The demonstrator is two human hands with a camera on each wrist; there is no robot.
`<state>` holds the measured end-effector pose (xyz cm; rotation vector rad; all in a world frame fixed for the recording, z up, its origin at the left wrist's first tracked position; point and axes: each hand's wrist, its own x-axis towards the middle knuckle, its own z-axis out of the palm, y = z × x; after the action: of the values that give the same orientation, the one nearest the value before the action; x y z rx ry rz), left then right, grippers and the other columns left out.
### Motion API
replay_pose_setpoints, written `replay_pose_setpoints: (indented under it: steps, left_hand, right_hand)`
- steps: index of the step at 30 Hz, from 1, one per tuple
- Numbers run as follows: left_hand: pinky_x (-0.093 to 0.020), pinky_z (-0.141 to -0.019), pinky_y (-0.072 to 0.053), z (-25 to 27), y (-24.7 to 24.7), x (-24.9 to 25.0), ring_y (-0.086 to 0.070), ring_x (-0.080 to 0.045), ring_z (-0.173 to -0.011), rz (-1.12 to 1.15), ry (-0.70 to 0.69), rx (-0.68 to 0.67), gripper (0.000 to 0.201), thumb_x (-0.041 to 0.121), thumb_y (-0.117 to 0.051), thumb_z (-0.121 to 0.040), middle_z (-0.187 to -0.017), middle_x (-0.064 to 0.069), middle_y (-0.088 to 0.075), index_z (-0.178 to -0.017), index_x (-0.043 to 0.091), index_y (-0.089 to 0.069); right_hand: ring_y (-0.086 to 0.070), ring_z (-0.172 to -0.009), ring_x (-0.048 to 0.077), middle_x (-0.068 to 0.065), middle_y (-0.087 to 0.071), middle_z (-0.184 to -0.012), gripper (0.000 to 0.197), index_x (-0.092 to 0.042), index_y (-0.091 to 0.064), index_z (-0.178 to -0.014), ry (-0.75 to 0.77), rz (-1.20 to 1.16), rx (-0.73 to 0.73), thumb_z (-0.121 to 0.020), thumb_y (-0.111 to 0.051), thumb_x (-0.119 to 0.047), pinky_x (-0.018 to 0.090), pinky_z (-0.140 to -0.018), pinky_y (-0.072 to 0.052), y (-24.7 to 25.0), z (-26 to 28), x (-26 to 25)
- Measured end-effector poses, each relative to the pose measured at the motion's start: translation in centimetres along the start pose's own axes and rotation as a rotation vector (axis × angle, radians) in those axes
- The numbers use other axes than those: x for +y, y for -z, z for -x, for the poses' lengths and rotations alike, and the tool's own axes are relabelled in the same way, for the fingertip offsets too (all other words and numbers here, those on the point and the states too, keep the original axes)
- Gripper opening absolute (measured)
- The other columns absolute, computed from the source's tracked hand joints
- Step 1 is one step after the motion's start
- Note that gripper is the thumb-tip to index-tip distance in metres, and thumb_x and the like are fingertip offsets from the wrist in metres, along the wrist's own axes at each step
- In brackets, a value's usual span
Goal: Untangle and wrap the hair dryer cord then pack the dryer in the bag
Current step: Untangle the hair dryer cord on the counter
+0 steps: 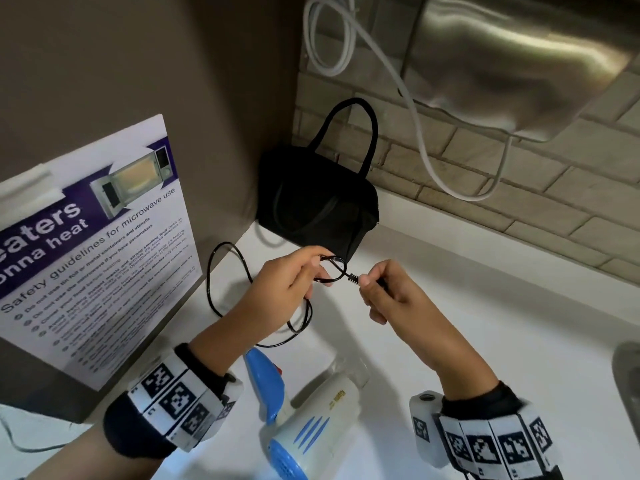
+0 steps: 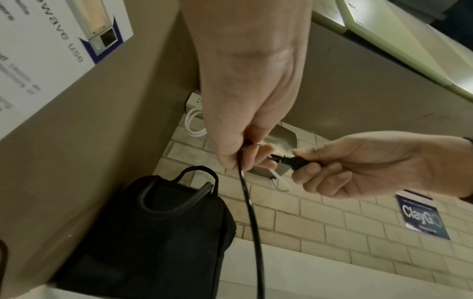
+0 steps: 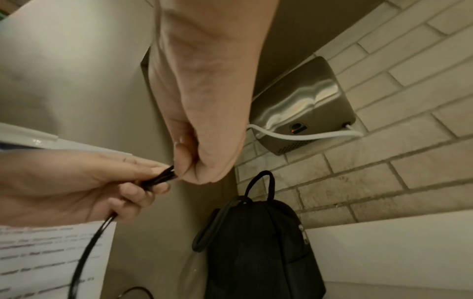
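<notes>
A white and blue hair dryer [image 1: 304, 420] lies on the white counter [image 1: 485, 323] between my wrists. Its black cord [image 1: 225, 271] loops over the counter to the left and rises into my hands. My left hand [image 1: 291, 282] pinches a small loop of the cord [image 2: 245, 192]. My right hand [image 1: 384, 292] grips the black plug [image 2: 289, 159] at the cord's end, a short gap from the left hand. The black bag [image 1: 318, 202] with two handles stands in the back corner, just beyond my hands.
A microwave safety poster [image 1: 93, 251] leans on the brown side wall at the left. A steel hand dryer [image 1: 519, 64] with a white cable [image 1: 426, 150] is mounted on the brick wall above the bag. A sink rim [image 1: 627, 375] shows at the right edge.
</notes>
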<state>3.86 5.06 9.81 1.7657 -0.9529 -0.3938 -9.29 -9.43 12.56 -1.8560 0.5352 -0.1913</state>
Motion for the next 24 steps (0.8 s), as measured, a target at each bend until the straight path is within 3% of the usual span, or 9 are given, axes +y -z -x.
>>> replay_pose_setpoints:
  steps: [4,7,9,11,14,16,21,24]
  left_hand:
    - [-0.021,-0.067,-0.045,0.3,-0.6,1.0,-0.052,-0.008,-0.07,-0.065,0.03,-0.031,0.04,-0.001,-0.032,-0.095,-0.1,0.003,-0.065,-0.116,0.022,-0.058]
    - [-0.015,-0.074,-0.046,0.6,-0.2,1.2,-0.053,0.001,-0.073,-0.146,-0.011,-0.1,0.042,-0.005,-0.033,-0.092,-0.103,0.007,-0.062,-0.121,0.021,-0.05]
    - [-0.02,-0.074,-0.049,0.6,-0.3,1.1,-0.054,-0.003,-0.076,-0.211,0.007,-0.161,0.029,0.004,-0.036,-0.096,-0.103,0.008,-0.061,-0.116,0.022,-0.046]
    - [-0.021,-0.069,-0.046,0.4,-0.1,0.9,-0.054,-0.007,-0.076,-0.205,0.085,-0.14,0.011,0.019,-0.035,-0.101,-0.095,0.007,-0.061,-0.105,0.02,-0.045]
    - [-0.025,-0.065,-0.05,0.4,0.0,0.9,-0.062,-0.011,-0.074,-0.166,0.061,-0.101,0.017,0.029,-0.032,-0.102,-0.089,0.004,-0.066,-0.096,0.019,-0.044]
    - [-0.03,-0.065,-0.055,0.6,0.0,1.1,-0.066,-0.009,-0.071,-0.126,0.025,-0.067,0.016,0.03,-0.032,-0.101,-0.088,0.005,-0.068,-0.092,0.022,-0.044]
    - [-0.022,-0.054,-0.054,0.0,0.7,1.3,-0.068,-0.011,-0.055,0.108,0.138,0.078,0.021,0.02,-0.033,-0.102,-0.082,0.006,-0.069,-0.085,0.021,-0.044]
    - [-0.017,-0.049,-0.047,0.2,1.0,1.4,-0.06,-0.006,-0.044,-0.014,0.096,0.007,0.016,0.021,-0.032,-0.102,-0.061,0.009,-0.066,-0.092,0.016,-0.045]
  right_hand:
    - [-0.04,-0.058,0.011,-0.003,-0.049,-0.072,0.019,-0.021,-0.048,-0.114,-0.06,-0.167,-0.033,-0.097,-0.049,-0.03,0.028,-0.062,-0.038,-0.8,-0.3,0.0]
    - [-0.037,-0.055,0.012,0.003,-0.051,-0.073,0.031,-0.026,-0.047,-0.13,-0.176,-0.358,-0.277,-0.099,-0.047,-0.027,0.024,-0.058,-0.037,-0.3,-0.3,0.1]
    - [-0.044,-0.059,0.013,0.005,-0.058,-0.076,0.03,-0.02,-0.053,-0.128,-0.178,-0.348,-0.35,-0.099,-0.047,-0.024,0.024,-0.063,-0.04,-0.2,-0.2,0.1]
    - [-0.052,-0.067,0.014,0.005,-0.063,-0.082,0.026,-0.015,-0.056,-0.122,-0.174,-0.336,-0.3,-0.097,-0.051,-0.021,0.027,-0.07,-0.044,-0.4,-0.3,0.1]
    - [-0.06,-0.072,0.014,0.006,-0.068,-0.088,0.02,-0.013,-0.059,-0.112,-0.189,-0.409,-0.297,-0.093,-0.056,-0.019,0.028,-0.074,-0.048,-0.4,-0.5,0.1]
    - [-0.064,-0.072,0.014,0.008,-0.071,-0.091,0.021,-0.011,-0.06,-0.106,-0.214,-0.492,-0.324,-0.088,-0.059,-0.023,0.027,-0.073,-0.052,-0.3,-0.6,-0.1]
    - [-0.069,-0.07,0.014,0.017,-0.07,-0.106,0.011,-0.015,-0.044,-0.091,-0.201,-0.691,-0.321,-0.09,-0.054,-0.019,0.024,-0.069,-0.055,0.3,-0.8,0.2]
    - [-0.066,-0.07,0.016,0.017,-0.07,-0.104,0.02,-0.015,-0.049,-0.108,-0.183,-0.801,-0.323,-0.089,-0.055,-0.015,0.025,-0.07,-0.056,0.8,-0.6,0.6]
